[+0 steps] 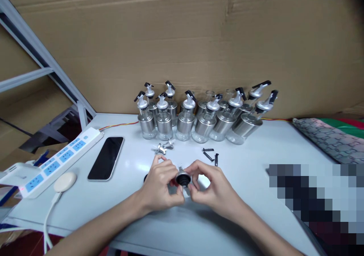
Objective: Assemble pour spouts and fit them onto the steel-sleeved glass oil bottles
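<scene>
My left hand [160,184] and my right hand [212,187] meet over the white table [256,157], fingers pinched together around a small pourer cap [182,178] with a silver rim and a black ribbed stopper. Both hands are closed on it. Just beyond them lie loose silver spout pieces [164,146] and three small black lever pieces [210,154]. A row of several glass and steel dispenser bottles [204,117] with pourer tops stands at the back against the cardboard.
A black phone [106,157] lies face up on the left, beside a white and blue power strip [54,163] and a round white puck with a cable [65,181]. A patterned cloth [330,138] lies at the right. Cardboard wall [182,47] behind.
</scene>
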Available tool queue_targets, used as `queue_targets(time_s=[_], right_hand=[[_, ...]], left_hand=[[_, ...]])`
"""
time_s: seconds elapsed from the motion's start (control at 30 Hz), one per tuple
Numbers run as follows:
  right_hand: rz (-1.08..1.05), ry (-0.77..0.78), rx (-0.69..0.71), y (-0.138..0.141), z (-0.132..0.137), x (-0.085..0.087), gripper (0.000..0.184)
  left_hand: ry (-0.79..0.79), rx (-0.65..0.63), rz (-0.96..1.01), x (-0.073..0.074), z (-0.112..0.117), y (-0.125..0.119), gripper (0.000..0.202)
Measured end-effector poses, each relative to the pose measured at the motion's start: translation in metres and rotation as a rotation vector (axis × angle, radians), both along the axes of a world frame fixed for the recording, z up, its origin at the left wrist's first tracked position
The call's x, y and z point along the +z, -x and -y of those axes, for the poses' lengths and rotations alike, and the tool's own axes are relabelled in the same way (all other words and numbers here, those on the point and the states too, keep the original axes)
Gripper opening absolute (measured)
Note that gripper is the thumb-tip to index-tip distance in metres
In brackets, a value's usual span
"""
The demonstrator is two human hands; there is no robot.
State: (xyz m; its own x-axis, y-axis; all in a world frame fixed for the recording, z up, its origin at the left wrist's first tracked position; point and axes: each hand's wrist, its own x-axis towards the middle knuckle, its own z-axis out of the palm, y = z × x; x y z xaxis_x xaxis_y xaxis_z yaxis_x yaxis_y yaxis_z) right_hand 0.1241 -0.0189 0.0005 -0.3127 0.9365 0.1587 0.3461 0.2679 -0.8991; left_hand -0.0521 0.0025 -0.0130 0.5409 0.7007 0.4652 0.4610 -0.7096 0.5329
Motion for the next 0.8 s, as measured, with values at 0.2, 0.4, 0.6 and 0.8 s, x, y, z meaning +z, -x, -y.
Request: queue_targets(time_s=[0.2, 0.4, 0.6, 0.8], right_hand=[[-0.009, -0.068, -0.018, -0.001, -0.001, 0.002, 0.021], [-0.077, -0.056, -0.093, -0.007, -0.004, -0.001, 0.018], [-0.060, -0.097, -0.069, -0.010, -0.005, -0.002, 0.014], [-0.086, -0.173, -0.037, -0.011, -0.006, 0.000, 0.013]], left_hand=[[-0.086, 0.021, -0.016, -0.002, 0.000, 0.001, 0.012], [-0.082, 0.021, 0.026, -0.001, -0.001, 0.004, 0.020], [-0.049, -0.017, 0.081, -0.005, -0.001, 0.005, 0.023], [-0.033, -0.104, 0.105, -0.004, -0.003, 0.007, 0.031]])
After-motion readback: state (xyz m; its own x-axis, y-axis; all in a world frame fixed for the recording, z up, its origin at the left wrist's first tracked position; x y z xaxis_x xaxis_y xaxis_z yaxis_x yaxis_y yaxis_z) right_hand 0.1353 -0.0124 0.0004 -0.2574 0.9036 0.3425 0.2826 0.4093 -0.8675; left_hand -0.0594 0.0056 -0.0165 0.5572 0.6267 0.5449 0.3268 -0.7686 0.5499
